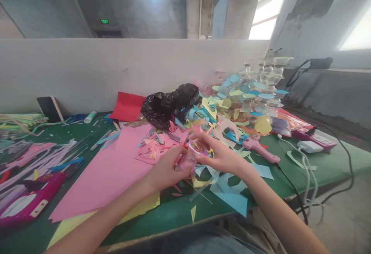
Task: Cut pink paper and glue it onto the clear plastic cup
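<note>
Both hands closed on a clear, pink-tinted plastic vessel [189, 156] among paper scraps

From my end of the feed, the green-topped counter [162, 220] is crowded. A heap of cut pink paper scraps [153, 149] lies just behind and beside the hands, with a crumpled black plastic bag [165, 107] farther back. To the left I see a large, flat pink paper sheet [113, 169] overlapping a yellow paper sheet [142, 207]; beyond it are long lavender strips [40, 161] and a magenta power strip [31, 198]. Angular light-blue paper offcuts [232, 198] lie under and near the right forearm. A pink glue gun [262, 150] rests to the right, its black cord running over the counter's edge. Behind it, clear plastic cups with coloured paper discs [257, 95] rise in a crowded cluster.

The vessel is held just above the scraps, near the counter's front middle. It looks see-through and rounded, tilted, with a pink-purple tint low down. My left hand [172, 166] grips its lower side; my right hand [218, 154] curls around its upper part. The fingers hide much of it, so I cannot tell its full shape.
</note>
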